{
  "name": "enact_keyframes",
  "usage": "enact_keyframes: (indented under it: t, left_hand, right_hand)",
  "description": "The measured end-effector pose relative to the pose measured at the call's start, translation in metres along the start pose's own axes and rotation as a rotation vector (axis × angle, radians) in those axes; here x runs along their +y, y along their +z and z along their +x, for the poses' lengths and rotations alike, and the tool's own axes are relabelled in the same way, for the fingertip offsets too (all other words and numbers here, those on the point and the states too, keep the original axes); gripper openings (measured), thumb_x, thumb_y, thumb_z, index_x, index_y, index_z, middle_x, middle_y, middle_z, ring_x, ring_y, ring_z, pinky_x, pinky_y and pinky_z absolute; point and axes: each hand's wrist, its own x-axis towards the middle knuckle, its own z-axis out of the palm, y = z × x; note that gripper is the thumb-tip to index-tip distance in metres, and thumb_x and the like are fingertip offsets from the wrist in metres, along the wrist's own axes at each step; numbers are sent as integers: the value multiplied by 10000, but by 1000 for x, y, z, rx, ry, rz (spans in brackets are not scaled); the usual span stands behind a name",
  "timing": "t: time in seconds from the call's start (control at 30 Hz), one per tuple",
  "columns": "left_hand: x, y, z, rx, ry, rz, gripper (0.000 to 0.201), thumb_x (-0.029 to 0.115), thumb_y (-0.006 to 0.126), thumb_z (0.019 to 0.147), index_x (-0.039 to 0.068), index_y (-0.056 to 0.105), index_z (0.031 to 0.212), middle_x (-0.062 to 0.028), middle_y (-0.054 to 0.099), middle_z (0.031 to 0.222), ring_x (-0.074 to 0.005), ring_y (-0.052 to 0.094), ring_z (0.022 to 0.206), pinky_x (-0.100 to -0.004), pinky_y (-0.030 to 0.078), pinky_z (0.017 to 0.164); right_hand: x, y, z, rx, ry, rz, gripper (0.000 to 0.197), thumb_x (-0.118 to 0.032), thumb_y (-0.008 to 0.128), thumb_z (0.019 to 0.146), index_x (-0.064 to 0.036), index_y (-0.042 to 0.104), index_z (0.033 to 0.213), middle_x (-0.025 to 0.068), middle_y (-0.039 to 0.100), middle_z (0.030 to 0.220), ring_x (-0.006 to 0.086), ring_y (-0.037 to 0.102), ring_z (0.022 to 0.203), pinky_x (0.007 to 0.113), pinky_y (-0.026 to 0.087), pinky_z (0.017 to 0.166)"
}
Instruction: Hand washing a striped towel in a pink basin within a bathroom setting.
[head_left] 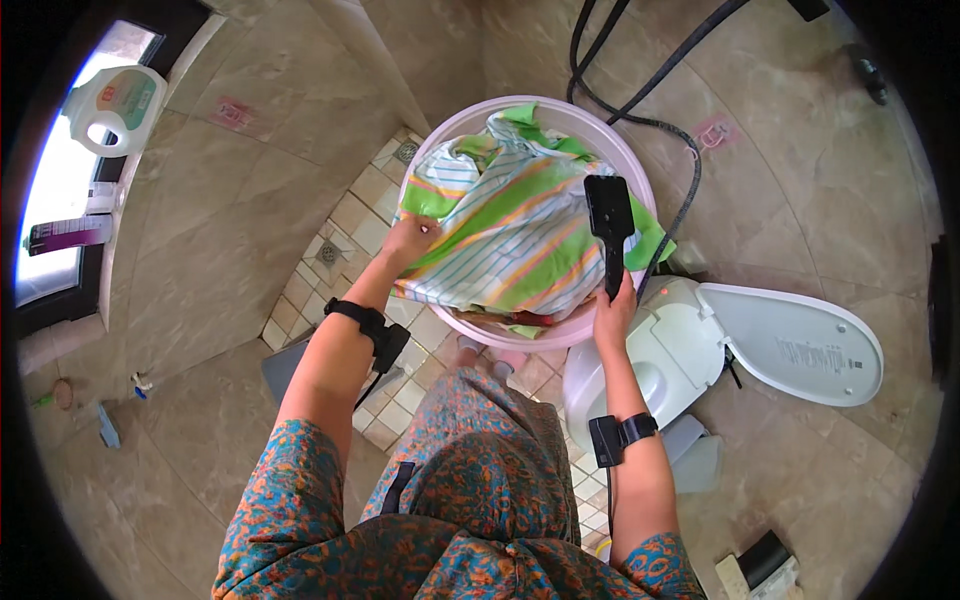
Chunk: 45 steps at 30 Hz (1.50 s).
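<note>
A striped cloth (pixel 520 240) in green, white, orange and blue is spread over a round pale pink tub (pixel 640 195), partly hanging past its right rim. My left hand (pixel 412 240) is at the cloth's left side, fingers curled in on its edge. In my right hand (pixel 614 308) is the handle of a black brush (pixel 610 210) with a broad rectangular head. The head lies over the cloth's right part, its smooth back up. Any bristles underneath are hidden, and whether it touches the cloth I cannot tell.
Right of the tub stands a white toilet (pixel 640 375) with its lid (pixel 795 345) raised. A dark hose (pixel 690 150) hangs along the wall behind. A white detergent bottle (pixel 120 108) and a purple container (pixel 70 236) stand on the window sill at left.
</note>
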Motion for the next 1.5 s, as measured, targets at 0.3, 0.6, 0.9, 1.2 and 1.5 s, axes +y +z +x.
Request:
enact_keyframes:
  t: [0.3, 0.6, 0.9, 1.2, 1.5]
  left_hand:
    - [47, -42, 13, 337, 106, 60, 205, 255, 535, 856, 93, 645, 914, -147, 664, 898, -353, 630, 816, -432, 500, 702]
    - [51, -36, -3, 528, 237, 101, 136, 175, 572, 827, 90, 616, 923, -128, 612, 922, -344, 600, 828, -444, 491, 695]
    - [38, 41, -128, -159, 407, 290, 418, 192, 651, 787, 65, 556, 1173, -128, 544, 1186, -315, 557, 1049, -411, 465, 904]
    - [22, 63, -164, -34, 372, 463, 611, 219, 650, 778, 22, 440, 1317, -154, 405, 1389, -326, 387, 1288, -399, 340, 1063]
    - [14, 50, -200, 48, 224, 454, 563, 314, 655, 798, 126, 508, 1308, -146, 333, 1454, -320, 280, 1364, -450, 252, 1101]
  right_hand:
    - [24, -1, -34, -125, 59, 104, 560, -100, 614, 813, 9, 398, 1318, 233, 503, 1198, 392, 484, 1115, 447, 363, 970]
    - [-32, 37, -15, -249, -46, 186, 575, -78, 608, 821, -26, 378, 1345, 201, 462, 1281, 365, 440, 1177, 424, 345, 999]
    - [-71, 52, 11, -236, -114, 319, 567, -107, 605, 830, -23, 374, 1341, 221, 487, 1226, 397, 452, 1120, 452, 359, 961]
    - [-52, 47, -27, -386, -237, 193, 587, -101, 619, 791, -50, 399, 1333, 216, 487, 1218, 398, 442, 1139, 451, 354, 985]
    - [-52, 34, -84, -416, -442, -30, 594, -110, 636, 766, -148, 435, 1324, 148, 516, 1068, 350, 488, 1025, 463, 404, 893]
